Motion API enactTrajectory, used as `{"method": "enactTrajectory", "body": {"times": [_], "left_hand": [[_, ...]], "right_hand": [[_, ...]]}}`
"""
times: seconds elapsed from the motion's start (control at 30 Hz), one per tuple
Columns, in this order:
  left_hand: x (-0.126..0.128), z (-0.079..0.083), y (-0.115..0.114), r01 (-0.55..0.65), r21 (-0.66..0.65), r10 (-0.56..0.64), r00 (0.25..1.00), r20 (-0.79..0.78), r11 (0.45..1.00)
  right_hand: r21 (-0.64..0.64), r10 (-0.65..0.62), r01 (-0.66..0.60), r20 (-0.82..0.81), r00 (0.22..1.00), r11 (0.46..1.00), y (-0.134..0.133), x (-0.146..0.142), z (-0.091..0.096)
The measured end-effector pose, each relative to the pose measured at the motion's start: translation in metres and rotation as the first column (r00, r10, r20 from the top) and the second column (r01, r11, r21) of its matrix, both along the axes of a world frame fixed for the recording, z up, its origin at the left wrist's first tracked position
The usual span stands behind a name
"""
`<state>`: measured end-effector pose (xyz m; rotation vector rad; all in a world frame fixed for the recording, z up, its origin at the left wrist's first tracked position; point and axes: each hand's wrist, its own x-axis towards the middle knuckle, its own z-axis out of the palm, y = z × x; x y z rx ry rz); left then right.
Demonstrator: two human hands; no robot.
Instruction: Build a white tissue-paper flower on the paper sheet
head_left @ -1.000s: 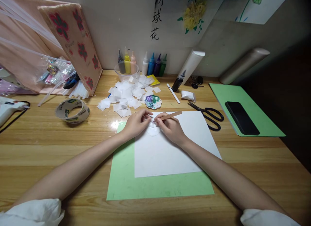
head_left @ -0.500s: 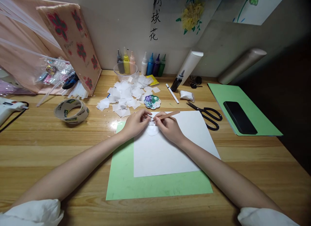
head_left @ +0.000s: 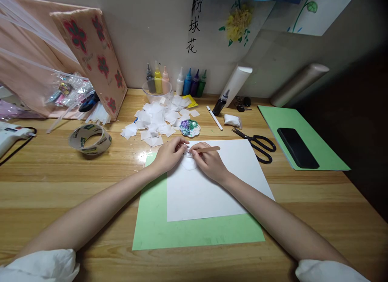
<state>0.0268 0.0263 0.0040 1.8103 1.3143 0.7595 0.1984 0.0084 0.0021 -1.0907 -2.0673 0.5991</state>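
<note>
My right hand (head_left: 210, 163) is closed around a flat wooden craft stick (head_left: 209, 149), whose free end points right. Opposite it, my left hand (head_left: 169, 154) has its thumb and fingers pressed together; what lies in the pinch is hidden. Between the fingertips is a small white round piece (head_left: 189, 165), partly covered by both hands. It rests on a white sheet of paper (head_left: 209, 199), which lies over a green sheet (head_left: 194, 235). Just beyond the hands sits a scalloped disc painted purple and green (head_left: 190, 128).
A pile of white paper squares (head_left: 156, 116) lies behind my left hand. Scissors (head_left: 257, 142), a white pen (head_left: 214, 118) and a phone (head_left: 297, 148) are to the right. A tape roll (head_left: 90, 139) stands left. Several paint bottles (head_left: 188, 83) line the wall.
My right hand and the craft stick have shifted slightly left and down, and the stick now lies more level. My left hand stays in nearly the same place.
</note>
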Motion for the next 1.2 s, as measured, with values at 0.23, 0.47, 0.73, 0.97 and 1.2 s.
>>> {"method": "enactTrajectory", "body": {"times": [0.23, 0.47, 0.73, 0.97, 1.2], "left_hand": [[0.0007, 0.0015, -0.0005, 0.004, 0.0, -0.004, 1.0, -0.013, 1.0], [0.0007, 0.0036, -0.001, 0.003, -0.012, -0.004, 1.0, -0.005, 1.0], [0.0009, 0.0035, -0.001, -0.002, -0.003, 0.002, 0.999, -0.034, 1.0], [0.0006, 0.0022, -0.0004, 0.001, 0.015, -0.001, 0.999, -0.037, 1.0], [0.0012, 0.0025, -0.0003, 0.002, 0.007, -0.001, 1.0, -0.023, 1.0]], "right_hand": [[-0.049, -0.036, 0.035, -0.025, 0.999, 0.998, -0.001, 0.0, 0.0019], [-0.092, -0.073, 0.067, -0.059, 0.996, 0.993, -0.0015, -0.0005, 0.0016], [-0.092, -0.122, 0.112, -0.102, 0.987, 0.989, -0.0019, 0.0017, -0.0012], [-0.13, -0.103, 0.091, -0.089, 0.991, 0.987, -0.0013, 0.0006, -0.0014], [-0.054, -0.023, 0.021, -0.037, 0.999, 0.998, 0.0006, -0.0007, 0.0014]]}}
